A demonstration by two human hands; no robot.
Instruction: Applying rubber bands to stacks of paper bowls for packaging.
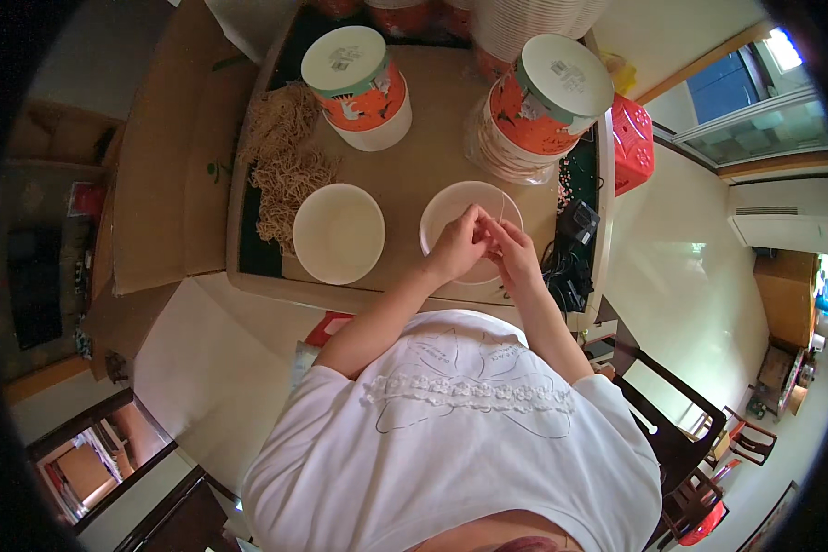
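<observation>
My left hand [460,245] and my right hand [516,258] meet over a pale round bowl [440,208] near the table's front edge. Both have their fingers pinched together, the tips touching or almost touching. A thin pale strand [502,206] seems to rise from between the fingertips; it is too fine to name, and whatever else they hold is hidden. My hands cover much of the bowl's inside. To its left stands a cream-coloured bowl [339,234], apart from both hands.
Two orange-and-white tubs [366,103] [545,112] stand behind the bowls. A heap of tan, crinkled strands [290,166] lies at left, beside a cardboard box [170,156]. Stacked white containers [535,23] rise at the back. Black adapters with cables [575,223] and a red stool [629,145] are at right.
</observation>
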